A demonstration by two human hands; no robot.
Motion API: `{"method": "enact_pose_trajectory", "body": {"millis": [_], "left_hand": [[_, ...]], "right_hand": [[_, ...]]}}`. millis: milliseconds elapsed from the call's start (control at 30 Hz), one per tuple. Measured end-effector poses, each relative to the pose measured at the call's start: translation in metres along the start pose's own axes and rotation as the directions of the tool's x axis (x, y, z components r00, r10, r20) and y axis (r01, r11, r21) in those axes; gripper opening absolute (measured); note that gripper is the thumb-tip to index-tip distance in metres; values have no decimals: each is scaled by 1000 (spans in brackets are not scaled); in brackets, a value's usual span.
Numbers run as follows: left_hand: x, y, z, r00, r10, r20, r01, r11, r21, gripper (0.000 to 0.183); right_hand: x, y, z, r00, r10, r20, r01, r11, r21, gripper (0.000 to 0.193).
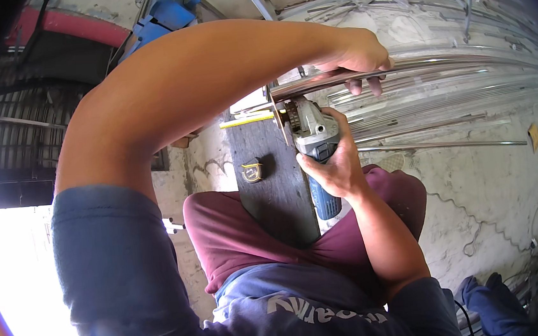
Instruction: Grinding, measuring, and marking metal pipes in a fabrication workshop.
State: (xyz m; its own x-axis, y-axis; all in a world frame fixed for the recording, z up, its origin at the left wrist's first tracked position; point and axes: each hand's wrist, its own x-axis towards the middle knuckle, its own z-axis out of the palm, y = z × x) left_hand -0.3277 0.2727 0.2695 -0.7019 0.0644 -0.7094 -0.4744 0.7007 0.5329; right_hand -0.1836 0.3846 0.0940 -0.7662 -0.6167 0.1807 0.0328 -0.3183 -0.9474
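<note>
Right hand: your right hand (336, 165) wraps its fingers closed around the body of the blue and grey angle grinder (314, 148), low in front of you above your knees.
Grinder: its disc end points up and meets the cut end of the steel tube (338, 77) at the edge of the dark wooden plank (276, 180).
Left hand: your left hand (362, 57) reaches across from your left and clamps the steel tube from above, fingertips curled under it, just beside the disc.
Tube: it lies across the plank's far end and runs off to your right, parallel to the loose stock behind it.
Risk, fingers: your left fingers sit close to the wheel; if the tube rolls or the disc grabs, they are likely the first thing in its path.
Risk, kickback: only one hand holds the grinder, so a pinched disc could wrench it toward your legs.
Risk, legs: the plank rests between your knees, so sparks may fall on your maroon shorts (236, 235).
On the plank: a yellow tape measure (251, 172) lies near the cut.
Beyond: a pile of steel rods (442, 98) covers the concrete floor (476, 201); a blue machine (163, 17) stands farther off.
</note>
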Motion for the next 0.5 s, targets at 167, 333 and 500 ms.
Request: {"method": "enact_pose_trajectory", "body": {"millis": [167, 333, 500], "left_hand": [[-5, 4, 0, 997, 10, -76, -3, 995, 95, 45], [-3, 5, -1, 994, 19, -109, -8, 995, 100, 46], [4, 3, -2, 988, 59, -142, -47, 995, 91, 41]], "right_hand": [[0, 5, 2, 1000, 7, -21, -6, 999, 47, 89], [0, 8, 2, 999, -8, -42, 9, 1000, 13, 89], [2, 8, 1, 999, -15, -50, 16, 1000, 9, 90]]}}
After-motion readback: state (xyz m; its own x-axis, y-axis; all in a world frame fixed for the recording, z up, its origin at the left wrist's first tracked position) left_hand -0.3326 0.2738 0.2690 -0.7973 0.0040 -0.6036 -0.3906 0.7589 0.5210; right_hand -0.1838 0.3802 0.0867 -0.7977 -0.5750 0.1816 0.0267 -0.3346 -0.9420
